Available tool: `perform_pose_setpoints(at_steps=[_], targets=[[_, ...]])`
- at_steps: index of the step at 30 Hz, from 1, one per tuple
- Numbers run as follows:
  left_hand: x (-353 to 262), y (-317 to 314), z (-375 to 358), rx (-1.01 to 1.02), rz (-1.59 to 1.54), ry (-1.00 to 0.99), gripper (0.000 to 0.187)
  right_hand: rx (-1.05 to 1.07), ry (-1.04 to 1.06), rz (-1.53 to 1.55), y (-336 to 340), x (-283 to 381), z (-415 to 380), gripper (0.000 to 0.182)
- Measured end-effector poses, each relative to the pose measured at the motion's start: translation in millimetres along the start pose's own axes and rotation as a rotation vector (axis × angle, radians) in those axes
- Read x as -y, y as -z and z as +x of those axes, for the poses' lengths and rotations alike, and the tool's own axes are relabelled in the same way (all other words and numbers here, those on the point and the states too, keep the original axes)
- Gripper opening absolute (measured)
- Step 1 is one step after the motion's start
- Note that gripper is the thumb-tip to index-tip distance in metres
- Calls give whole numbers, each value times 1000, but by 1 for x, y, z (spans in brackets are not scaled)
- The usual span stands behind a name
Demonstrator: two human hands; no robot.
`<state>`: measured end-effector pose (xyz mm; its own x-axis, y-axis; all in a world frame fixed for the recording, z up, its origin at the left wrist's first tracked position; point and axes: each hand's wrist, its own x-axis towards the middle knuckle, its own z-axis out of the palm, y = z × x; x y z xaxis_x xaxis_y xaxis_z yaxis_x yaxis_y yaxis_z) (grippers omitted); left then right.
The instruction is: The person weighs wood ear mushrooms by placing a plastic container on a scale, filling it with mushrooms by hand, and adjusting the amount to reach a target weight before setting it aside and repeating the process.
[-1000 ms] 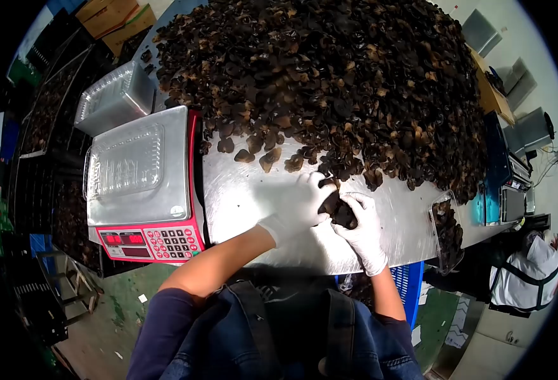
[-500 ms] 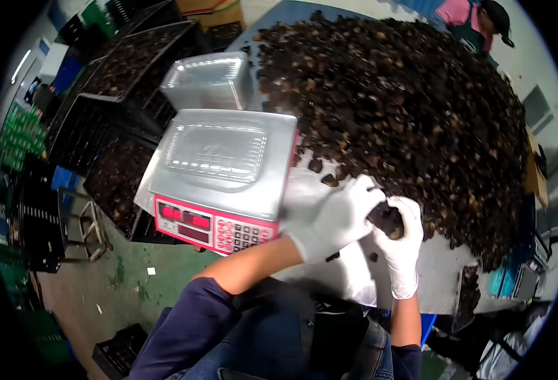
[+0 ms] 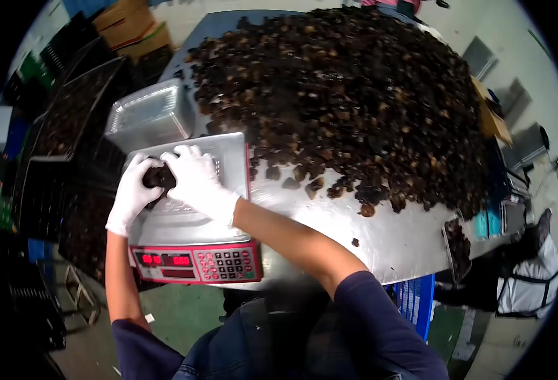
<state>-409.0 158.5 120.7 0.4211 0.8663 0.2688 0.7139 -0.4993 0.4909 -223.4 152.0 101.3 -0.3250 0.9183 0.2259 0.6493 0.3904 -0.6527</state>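
My left hand (image 3: pixel 131 193) and my right hand (image 3: pixel 198 183), both in white gloves, are cupped around a small clump of dark brown pieces (image 3: pixel 159 179). They hold it over a clear plastic tray (image 3: pixel 193 217) on the silver platform of a red-edged digital scale (image 3: pixel 228 234). The scale's red digits are lit. My hands hide much of the tray. A large heap of dark, wet-looking pieces (image 3: pixel 348 101) covers the metal table to the right and behind.
A stack of clear trays (image 3: pixel 151 117) stands behind the scale. Dark crates (image 3: pixel 57 117) with brown pieces are at the left, cardboard boxes (image 3: pixel 124 24) at the back left. A blue crate (image 3: pixel 416 304) is below the table edge. Part of another person shows at the top.
Both hands have moved left from the heap's near edge to above the scale, with the dark clump between them. The view has shifted, and the scale now appears farther left.
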Motion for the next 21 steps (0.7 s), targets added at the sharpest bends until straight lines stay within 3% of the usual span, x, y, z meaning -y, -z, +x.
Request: perform_pose_setpoints(at_steps=[2, 5, 6, 7, 8, 9, 10, 11, 13, 15, 17, 19, 21], targets=[[4, 4, 0, 53, -30, 31, 47, 28, 13, -24, 15, 3, -15, 79], [-13, 15, -4, 102, -77, 131, 66, -154, 102, 21, 66, -21, -67, 65], [-12, 17, -7, 106, -51, 104, 82, -256, 147, -156, 93, -34, -91, 56], [-12, 19, -9, 125, -64, 186, 92, -383, 117, -144, 103, -68, -104, 39], [-12, 21, -12, 111, -32, 167, 95, -498, -80, -128, 115, -101, -122, 25], [-13, 22, -15, 98, 3, 150, 99, -426, 129, -663, 144, -129, -153, 20], [-17, 25, -16, 101, 42, 143, 100, -579, -84, -530, 161, -134, -175, 21], [-26, 24, -18, 53, 23, 187, 99, -660, -497, -314, 162, -197, -199, 24], [-40, 23, -21, -46, 240, 220, 92, -516, -660, -496, 177, -223, -242, 28], [-72, 16, -19, -188, 261, 158, 83, -348, -735, -478, 179, -231, -277, 26], [-109, 0, -20, -241, 210, 14, 68, -368, -630, -546, 177, -224, -304, 22], [-149, -25, -21, -113, 81, -149, 51, -345, -583, -506, 182, -213, -319, 14], [-182, -62, -26, 173, -129, -145, 42, -300, -614, -459, 184, -212, -322, 8]])
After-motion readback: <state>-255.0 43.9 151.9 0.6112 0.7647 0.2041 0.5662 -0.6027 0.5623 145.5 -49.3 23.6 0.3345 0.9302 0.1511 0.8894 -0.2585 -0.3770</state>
